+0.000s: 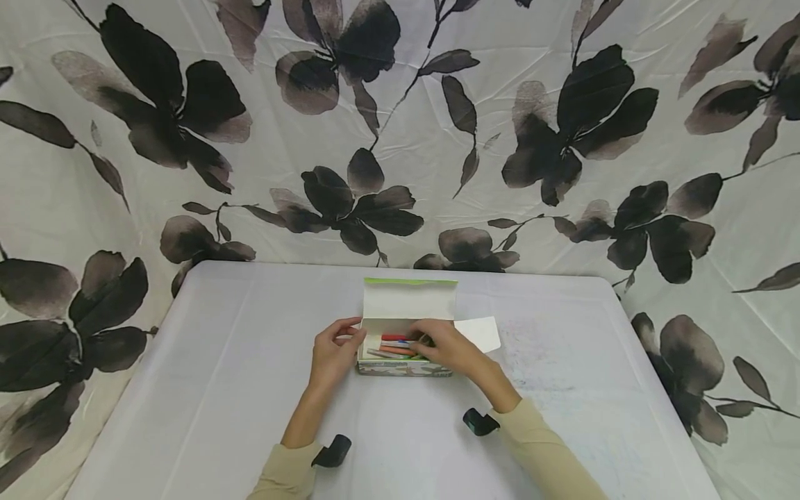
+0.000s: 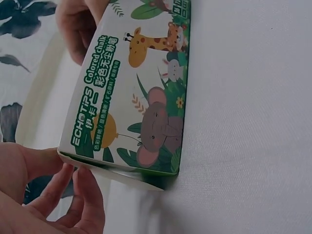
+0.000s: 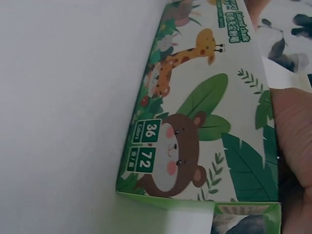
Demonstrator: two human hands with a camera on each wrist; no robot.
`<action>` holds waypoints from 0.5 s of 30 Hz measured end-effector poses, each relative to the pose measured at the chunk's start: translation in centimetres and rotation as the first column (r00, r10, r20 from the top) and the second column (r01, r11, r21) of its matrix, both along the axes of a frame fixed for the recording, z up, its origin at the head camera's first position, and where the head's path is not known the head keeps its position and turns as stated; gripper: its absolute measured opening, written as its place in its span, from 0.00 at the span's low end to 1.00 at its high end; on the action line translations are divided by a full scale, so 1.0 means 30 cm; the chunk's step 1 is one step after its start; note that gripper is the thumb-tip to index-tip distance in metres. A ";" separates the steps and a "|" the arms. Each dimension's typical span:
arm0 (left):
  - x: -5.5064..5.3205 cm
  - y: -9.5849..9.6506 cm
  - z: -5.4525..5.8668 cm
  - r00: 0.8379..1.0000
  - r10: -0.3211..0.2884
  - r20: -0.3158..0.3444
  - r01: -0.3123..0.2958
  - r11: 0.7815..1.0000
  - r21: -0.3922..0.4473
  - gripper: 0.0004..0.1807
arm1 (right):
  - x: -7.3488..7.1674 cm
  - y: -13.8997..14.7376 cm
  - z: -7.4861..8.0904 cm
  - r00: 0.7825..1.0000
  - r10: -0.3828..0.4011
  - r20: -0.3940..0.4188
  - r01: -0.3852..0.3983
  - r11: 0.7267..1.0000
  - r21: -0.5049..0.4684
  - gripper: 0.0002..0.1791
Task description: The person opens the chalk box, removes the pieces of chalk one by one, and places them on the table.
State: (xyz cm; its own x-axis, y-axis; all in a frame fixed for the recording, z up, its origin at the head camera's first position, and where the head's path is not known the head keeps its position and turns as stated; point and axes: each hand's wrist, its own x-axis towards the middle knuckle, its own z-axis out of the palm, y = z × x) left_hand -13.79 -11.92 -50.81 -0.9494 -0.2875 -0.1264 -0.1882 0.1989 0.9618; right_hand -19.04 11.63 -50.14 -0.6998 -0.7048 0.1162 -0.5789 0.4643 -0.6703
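Observation:
A chalk box point(image 1: 403, 369) with its lid raised stands on the white table; its printed front point(image 2: 129, 97) reads "Colored chalk". Inside lie several slim, pen-like sticks point(image 1: 396, 350), among them red, blue, orange and grey ones. At the box's left end, my left hand point(image 1: 334, 354) pinches the corner by the end flap point(image 2: 122, 178) between thumb and fingers. My right hand point(image 1: 445, 343) reaches over the right part of the box, fingers bent down among the sticks. Its fingertips are hidden, so whether they hold a stick does not show.
The raised lid point(image 1: 409, 298) leans back behind the box. A white side flap point(image 1: 480, 334) sticks out to the right. A floral curtain point(image 1: 350, 139) hangs behind the table point(image 1: 250, 389). Dark wrist cameras point(image 1: 333, 451) sit on both cuffs.

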 end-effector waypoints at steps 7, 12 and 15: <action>-0.003 0.003 0.003 1.000 0.013 0.020 -0.013 1.000 0.027 0.16 | -0.001 -0.016 -0.007 0.997 -0.028 -0.076 0.033 0.997 0.066 0.10; -0.004 0.007 0.001 1.000 0.024 0.018 -0.025 0.999 0.031 0.16 | -0.010 -0.026 -0.005 0.997 -0.028 -0.068 0.038 0.989 0.143 0.10; -0.004 0.008 -0.002 0.999 0.027 0.032 -0.027 0.999 0.025 0.16 | -0.015 -0.031 -0.004 0.999 -0.026 -0.041 0.033 0.987 0.160 0.10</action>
